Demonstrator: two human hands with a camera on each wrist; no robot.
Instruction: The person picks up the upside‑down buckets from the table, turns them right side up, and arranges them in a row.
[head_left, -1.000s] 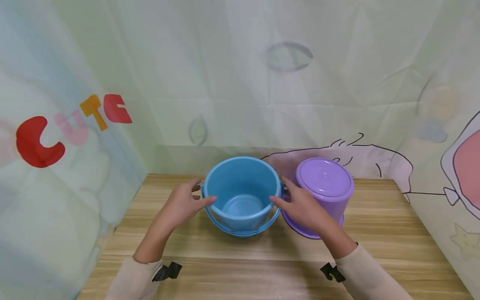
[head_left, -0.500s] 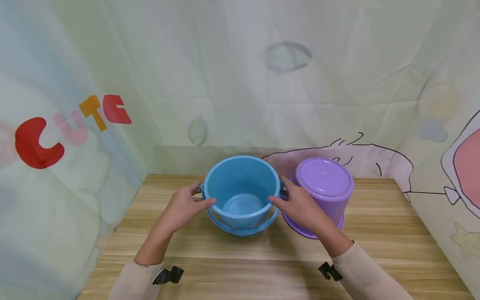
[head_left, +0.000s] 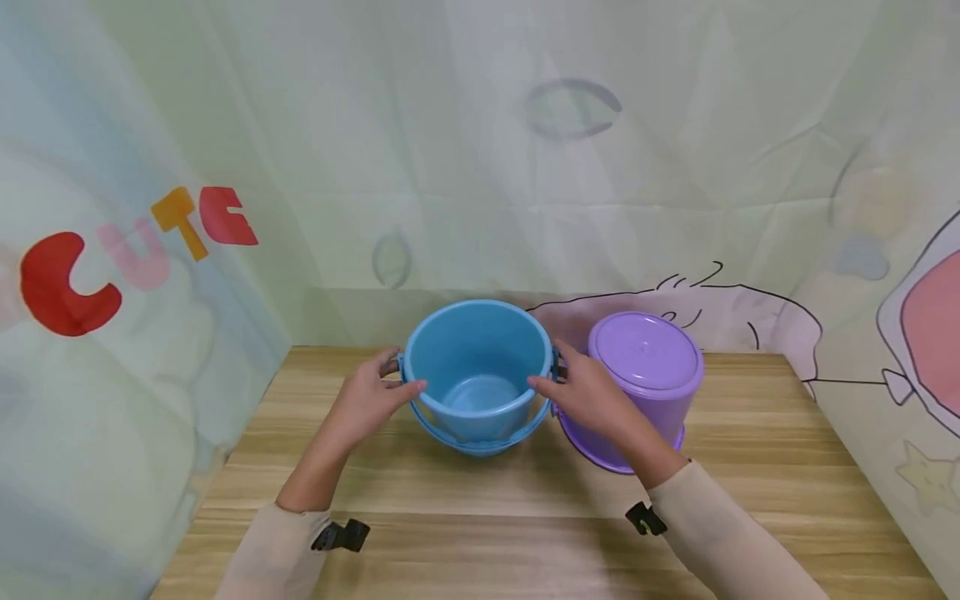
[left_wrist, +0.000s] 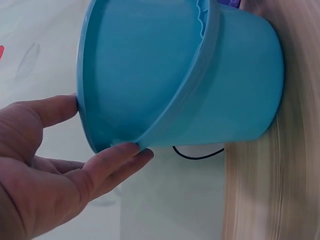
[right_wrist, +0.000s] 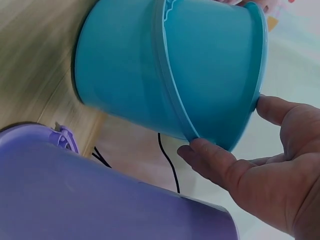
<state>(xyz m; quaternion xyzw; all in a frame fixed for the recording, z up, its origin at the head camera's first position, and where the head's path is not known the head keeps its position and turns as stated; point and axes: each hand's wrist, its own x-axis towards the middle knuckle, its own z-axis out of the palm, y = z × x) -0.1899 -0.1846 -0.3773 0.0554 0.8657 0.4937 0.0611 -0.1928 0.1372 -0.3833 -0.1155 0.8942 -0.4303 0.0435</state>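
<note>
A blue bucket (head_left: 480,396) stands upright with its mouth facing up, and its blue handle (head_left: 483,447) hangs down across the front. On its left side my left hand (head_left: 367,398) grips the rim, thumb at the lip and fingers outside by the handle joint. My right hand (head_left: 588,392) holds the opposite side of the rim the same way. In the left wrist view the left thumb (left_wrist: 60,109) touches the rim's edge. To the right, a purple bucket (head_left: 645,354) stands upside down, partly hidden behind my right hand and forearm.
The buckets are toward the back of a wood-grain table (head_left: 480,542). A printed curtain (head_left: 465,167) hangs close behind and along both sides. Black clips (head_left: 341,536) sit at both sleeve cuffs. The purple bucket's rim lies close to the blue bucket's right side.
Both hands close on the blue bucket's rim. The bucket then shifts slightly up in the head view, with the hands moving along; whether it is lifted or pushed back, I cannot tell. The purple bucket stays put.
</note>
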